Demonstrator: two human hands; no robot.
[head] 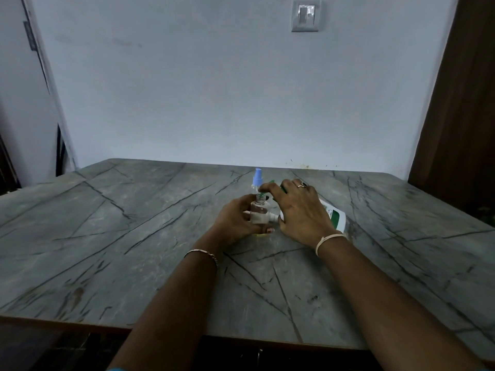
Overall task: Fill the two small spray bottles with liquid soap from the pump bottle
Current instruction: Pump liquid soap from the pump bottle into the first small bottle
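My left hand point(237, 219) grips a small clear spray bottle point(259, 213) that stands upright and uncapped on the grey marble table point(134, 236). My right hand point(297, 210) lies over the white-and-green pump bottle point(334, 214), fingers curled over its green pump head point(263, 193), whose nozzle sits above the small bottle's open neck. A second clear spray bottle with a blue sprayer top point(257, 179) stands just behind. A white sprayer cap point(273, 217) lies between my hands, partly hidden.
The table's back edge meets a pale wall with a light switch point(306, 15). A dark wooden panel point(460, 103) rises at the right. The near table edge point(187, 332) runs across the bottom of the view.
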